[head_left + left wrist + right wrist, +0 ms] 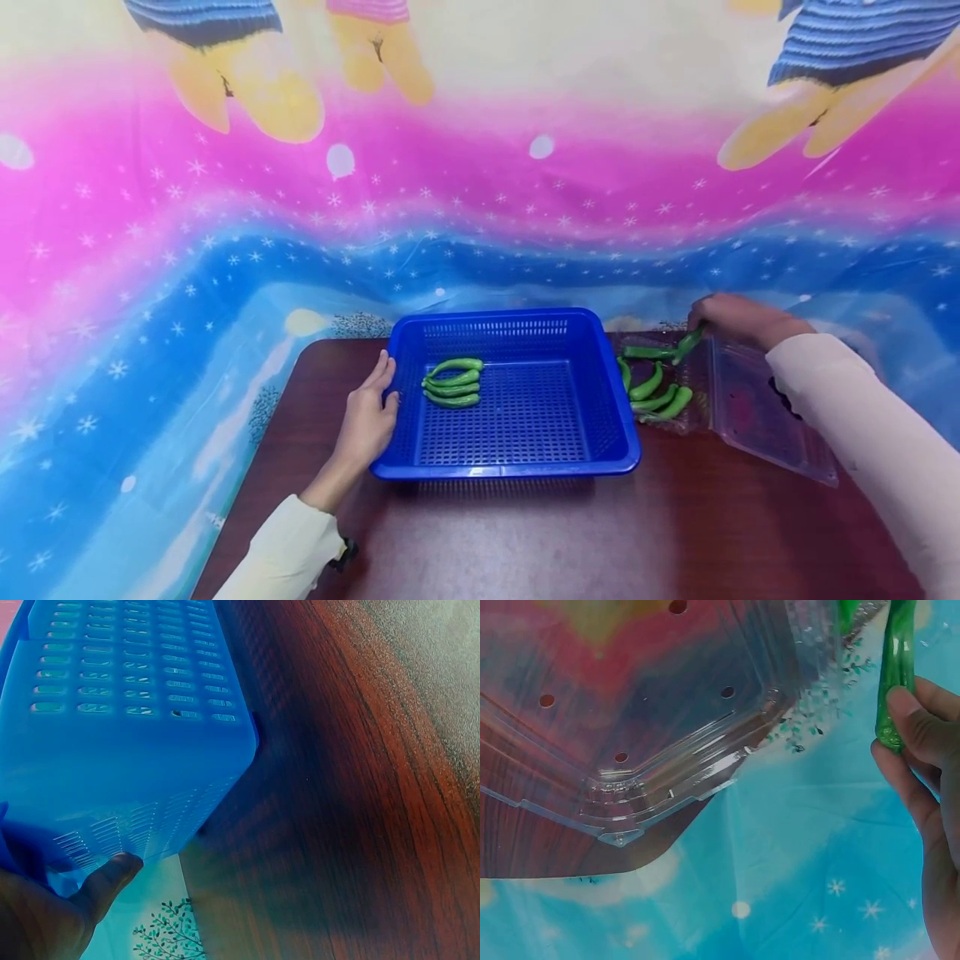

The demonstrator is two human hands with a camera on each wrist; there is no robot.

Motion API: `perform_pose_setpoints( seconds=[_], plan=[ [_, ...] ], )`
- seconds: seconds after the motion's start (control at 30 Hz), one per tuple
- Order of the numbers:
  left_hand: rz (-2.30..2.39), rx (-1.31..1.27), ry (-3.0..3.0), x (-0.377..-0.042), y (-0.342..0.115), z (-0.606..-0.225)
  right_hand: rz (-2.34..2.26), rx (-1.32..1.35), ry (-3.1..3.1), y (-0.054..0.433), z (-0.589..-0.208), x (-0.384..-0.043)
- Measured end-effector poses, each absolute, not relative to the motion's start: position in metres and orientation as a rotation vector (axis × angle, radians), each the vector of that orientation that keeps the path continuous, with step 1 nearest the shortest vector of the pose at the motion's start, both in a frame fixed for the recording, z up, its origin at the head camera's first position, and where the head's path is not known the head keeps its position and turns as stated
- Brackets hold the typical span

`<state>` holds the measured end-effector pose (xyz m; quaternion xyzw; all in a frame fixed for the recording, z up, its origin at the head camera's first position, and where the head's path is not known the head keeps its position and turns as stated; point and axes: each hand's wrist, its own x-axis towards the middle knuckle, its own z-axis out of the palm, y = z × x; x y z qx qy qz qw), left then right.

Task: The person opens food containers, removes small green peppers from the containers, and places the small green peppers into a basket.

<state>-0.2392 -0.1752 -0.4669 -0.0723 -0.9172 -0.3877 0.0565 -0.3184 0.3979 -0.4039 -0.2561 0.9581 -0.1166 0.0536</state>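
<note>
My left hand (367,419) holds the left side of a blue plastic basket (504,471), with a finger (112,879) lying along the outer wall below the rim. Inside the basket several green peppers (453,389) lie side by side toward its left. Over the back right of the table, my right hand (738,319) pinches one green pepper (897,671) by its end between thumb and fingers. Below it, more green peppers (663,400) lie in a clear plastic clamshell box (699,392), right against the basket's right side.
The box's clear lid (772,425) lies folded out to the right, under my right forearm. All of this stands on a dark reddish-brown wooden table (525,542). A patterned blue and pink cloth (480,208) hangs behind the table and along its left side.
</note>
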Motion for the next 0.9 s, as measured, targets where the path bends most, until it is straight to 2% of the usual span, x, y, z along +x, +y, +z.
perform_pose_setpoints(
  seconds=[0.2,0.47,0.9],
  plan=[
    [-1.170,-0.212,-2.791,-0.238,-0.177,-0.467,-0.371,-0.827,2.948,0.384,-0.389,-0.320],
    [-1.189,-0.215,-2.787,-0.238,-0.179,-0.466,-0.427,-0.921,3.007,0.332,-0.374,-0.325],
    [-1.201,-0.233,-2.782,-0.237,-0.175,-0.466,-0.538,-0.863,3.048,0.262,-0.359,-0.324]
  ],
)
